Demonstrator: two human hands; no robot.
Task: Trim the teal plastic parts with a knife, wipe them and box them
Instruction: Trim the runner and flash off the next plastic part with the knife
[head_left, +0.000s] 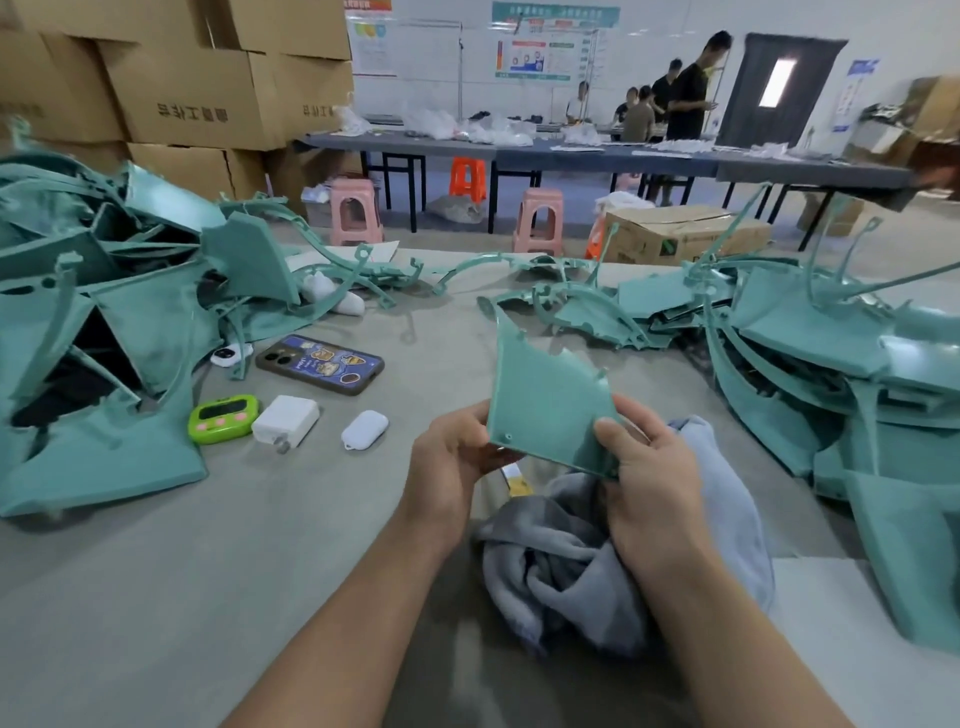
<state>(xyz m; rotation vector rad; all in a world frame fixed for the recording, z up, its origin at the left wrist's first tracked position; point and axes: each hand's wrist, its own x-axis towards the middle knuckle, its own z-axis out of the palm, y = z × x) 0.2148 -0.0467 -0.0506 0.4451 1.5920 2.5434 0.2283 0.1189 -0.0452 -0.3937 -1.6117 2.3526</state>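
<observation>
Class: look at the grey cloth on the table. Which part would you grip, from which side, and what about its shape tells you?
Probably a raised fold near the middle of the cloth, from above. It lies bunched, so its folds stand up ready to pinch. The right hand, now holding the part with the left hand, is just over it.

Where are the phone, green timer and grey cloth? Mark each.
phone (319, 364), head view, middle of its patterned case.
green timer (223, 410), head view, its dark screen.
grey cloth (550, 571), head view, a crumpled fold.
</observation>
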